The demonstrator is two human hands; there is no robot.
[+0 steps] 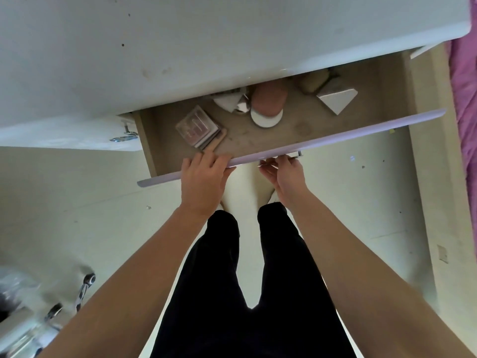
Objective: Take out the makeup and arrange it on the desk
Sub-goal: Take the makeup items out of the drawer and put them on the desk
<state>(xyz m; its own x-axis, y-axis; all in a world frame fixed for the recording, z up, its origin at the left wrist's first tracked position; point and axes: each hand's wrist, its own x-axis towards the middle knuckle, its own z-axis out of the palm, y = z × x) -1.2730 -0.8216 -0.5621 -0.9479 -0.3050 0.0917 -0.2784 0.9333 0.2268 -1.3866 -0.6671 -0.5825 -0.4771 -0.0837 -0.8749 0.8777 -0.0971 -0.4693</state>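
Makeup all lies in the open drawer [304, 130], none on the desk [154, 47] yet. A stack of clear palettes [197, 126] sits near-left, and a pink oval case [268, 102] rests partly on a white round compact [265, 119] mid-drawer. A white angular piece [336, 99] lies to the right, with more bits half hidden under the desk's edge at the far side. We note the left hand [204, 177] with fingers laid over the drawer front [361, 130], close to the palettes; whether it clamps the front we cannot tell. The right hand [284, 174] is curled round the metal handle [294, 155]. Risks, as we judge them: a further sharp pull could overrun the runners or send loose pieces sliding. The hidden far items are easily missed. A careless reach could topple the palette stack.
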